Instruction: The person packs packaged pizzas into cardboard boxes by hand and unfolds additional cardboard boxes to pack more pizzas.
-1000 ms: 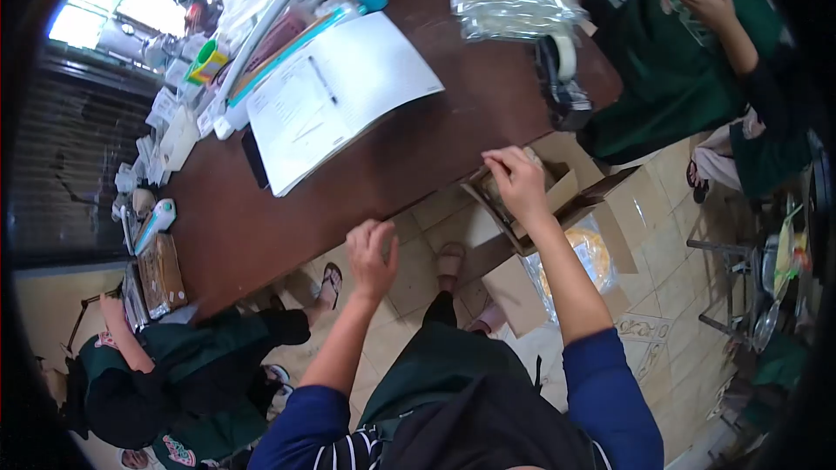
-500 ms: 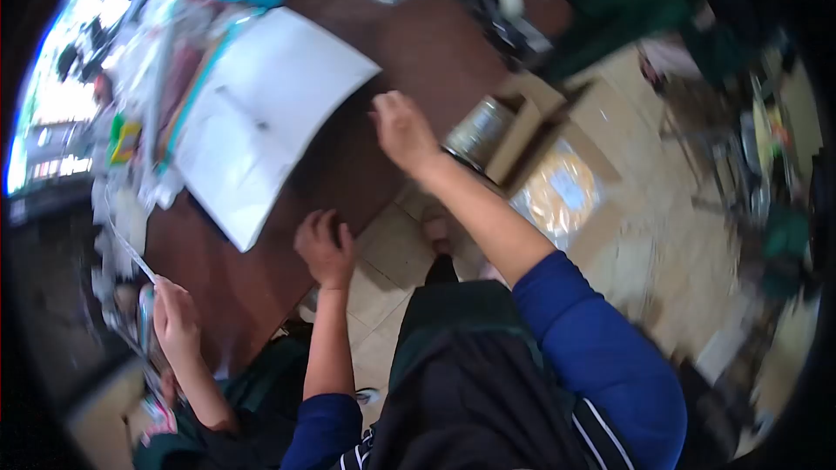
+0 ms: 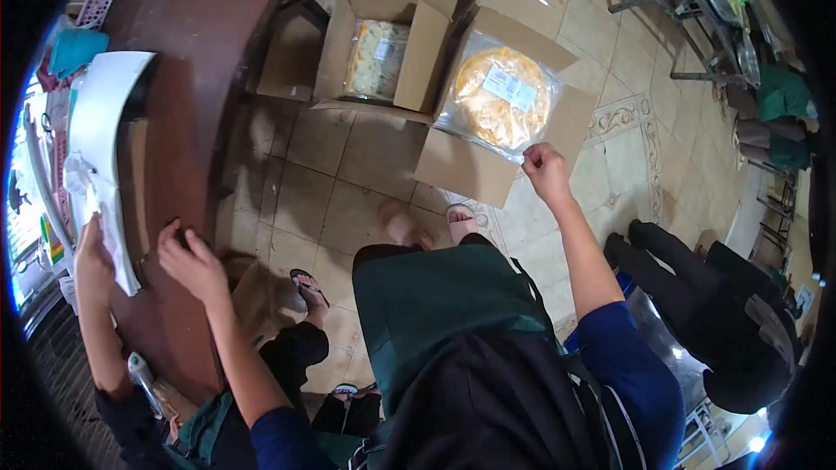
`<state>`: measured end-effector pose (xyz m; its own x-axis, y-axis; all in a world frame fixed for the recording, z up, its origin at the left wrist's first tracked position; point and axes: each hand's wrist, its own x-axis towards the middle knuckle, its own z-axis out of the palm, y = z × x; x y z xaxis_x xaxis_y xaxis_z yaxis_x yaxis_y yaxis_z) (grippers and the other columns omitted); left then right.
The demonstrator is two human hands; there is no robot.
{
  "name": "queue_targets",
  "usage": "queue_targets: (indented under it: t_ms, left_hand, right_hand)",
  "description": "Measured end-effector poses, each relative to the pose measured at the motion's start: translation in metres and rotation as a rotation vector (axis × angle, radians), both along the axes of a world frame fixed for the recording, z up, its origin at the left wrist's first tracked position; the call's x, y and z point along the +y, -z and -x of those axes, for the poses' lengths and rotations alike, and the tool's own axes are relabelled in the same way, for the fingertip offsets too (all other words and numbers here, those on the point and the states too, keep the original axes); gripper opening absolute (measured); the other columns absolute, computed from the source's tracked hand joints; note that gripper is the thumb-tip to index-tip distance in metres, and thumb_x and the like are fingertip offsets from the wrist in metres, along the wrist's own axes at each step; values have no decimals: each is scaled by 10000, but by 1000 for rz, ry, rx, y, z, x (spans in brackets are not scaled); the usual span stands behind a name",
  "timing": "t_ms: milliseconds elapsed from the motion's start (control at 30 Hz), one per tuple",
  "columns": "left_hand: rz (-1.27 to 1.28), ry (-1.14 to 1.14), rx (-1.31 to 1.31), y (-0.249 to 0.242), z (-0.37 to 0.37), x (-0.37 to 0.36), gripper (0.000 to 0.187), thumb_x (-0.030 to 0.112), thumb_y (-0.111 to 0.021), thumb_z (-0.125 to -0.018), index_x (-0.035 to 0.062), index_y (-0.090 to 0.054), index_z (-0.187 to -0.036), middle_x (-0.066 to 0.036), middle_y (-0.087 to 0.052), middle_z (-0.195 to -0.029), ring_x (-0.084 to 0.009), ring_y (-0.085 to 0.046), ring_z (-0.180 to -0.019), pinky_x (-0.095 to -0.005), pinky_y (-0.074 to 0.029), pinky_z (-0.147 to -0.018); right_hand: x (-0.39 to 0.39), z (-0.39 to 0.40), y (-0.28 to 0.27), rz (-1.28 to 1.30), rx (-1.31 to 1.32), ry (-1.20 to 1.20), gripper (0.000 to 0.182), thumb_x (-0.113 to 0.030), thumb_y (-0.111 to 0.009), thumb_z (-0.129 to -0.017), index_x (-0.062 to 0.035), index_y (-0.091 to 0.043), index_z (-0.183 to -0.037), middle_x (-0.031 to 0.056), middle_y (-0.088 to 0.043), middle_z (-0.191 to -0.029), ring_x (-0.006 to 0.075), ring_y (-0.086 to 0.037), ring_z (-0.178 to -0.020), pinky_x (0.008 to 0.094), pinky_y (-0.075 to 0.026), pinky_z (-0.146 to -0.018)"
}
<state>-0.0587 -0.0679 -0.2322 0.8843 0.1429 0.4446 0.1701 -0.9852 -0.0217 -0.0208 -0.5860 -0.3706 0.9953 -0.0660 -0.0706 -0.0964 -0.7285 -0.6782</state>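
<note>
Above the brown table's edge, my left hand is open, fingers apart and holding nothing. My right hand has its fingers pinched together at the lower right corner of a clear plastic bag; whether they grip it is too small to tell. A round golden flat item with a white label lies inside that bag, on an open cardboard box. Left of it, a second open box holds a wrapped pale block with a label.
The brown table runs down the left, with white sheets and a teal container. A co-worker's hand touches the sheets. Another person in dark clothes is at the right. Feet and metal-legged stands are on the tiled floor.
The view has swung right, bringing the boxes to the upper middle. My right hand has moved from above the table to the bag's corner. The co-worker's hand is now at the sheets.
</note>
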Motion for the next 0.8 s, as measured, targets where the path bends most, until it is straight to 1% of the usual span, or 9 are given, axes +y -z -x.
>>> queue_targets:
  t_ms: [167,333,467,500,600,633,667,733,800]
  left_hand:
    - [-73,-55,-18,8,7,10,257,191,-439,-878,24,-536,-1048,-141,-550,-1002,-303,-513,-916,-374,-388,-799]
    - [-363,-166,-110,25,11,-20,337,291,-521,-849,90,-546,-1118,-113,-573,-1003,-278,-539,-948,-347,-425,-769]
    - [-772,-201,-155,39,32,65,328,308,-553,-827,106,-580,-1084,-66,-614,-1004,-229,-601,-830,-302,-477,-689]
    - [-770,-220,-172,44,34,79,328,308,-553,-827,106,-580,-1084,-66,-614,-1004,-229,-601,-830,-302,-477,-689]
    - [-925,-917,424,48,35,107,459,277,-471,-848,169,-338,-1274,-93,-576,-1078,-273,-571,-924,-406,-469,-766]
    - [-948,-1031,541,50,38,115,490,272,-458,-852,180,-298,-1305,-97,-570,-1090,-281,-566,-939,-423,-468,-779]
    - [-968,-1134,671,51,40,123,522,267,-444,-855,190,-257,-1337,-101,-563,-1103,-288,-561,-955,-440,-466,-791]
    - [-748,-944,270,48,38,122,525,302,-440,-848,172,-268,-1327,-115,-543,-1119,-296,-542,-973,-450,-449,-803]
    - [-485,-594,-59,49,37,119,534,338,-437,-841,153,-279,-1316,-128,-522,-1135,-304,-524,-992,-459,-433,-816]
  right_hand:
    - [10,-10,80,-36,155,-92,107,-46,-564,-738,30,-492,-717,199,-563,-697,331,-576,-624,397,-450,-558]
    - [45,-51,169,78,-155,-235,97,-47,-548,-760,18,-476,-768,206,-563,-726,350,-566,-635,410,-446,-558]
    - [64,-68,226,157,-383,-291,91,-26,-537,-738,-11,-468,-796,208,-558,-736,353,-567,-659,405,-460,-572]
    - [56,-74,279,337,-280,-379,118,5,-538,-691,-24,-474,-786,202,-556,-739,347,-568,-655,405,-465,-573]
    - [56,-84,288,244,-403,-423,147,15,-548,-660,-27,-474,-780,197,-560,-738,343,-568,-634,409,-462,-554]
    - [61,-80,264,123,-195,-289,148,20,-543,-663,-25,-475,-786,190,-563,-745,341,-567,-614,413,-461,-545]
    - [66,-79,248,133,-533,-276,158,30,-535,-651,-26,-470,-784,183,-564,-744,341,-564,-596,416,-460,-538]
    - [71,-76,234,31,-619,-233,132,23,-541,-695,-39,-490,-801,182,-544,-670,340,-564,-607,405,-453,-532]
    - [68,-88,282,185,-540,-376,116,18,-531,-703,-30,-484,-796,182,-541,-671,340,-563,-603,405,-453,-528]
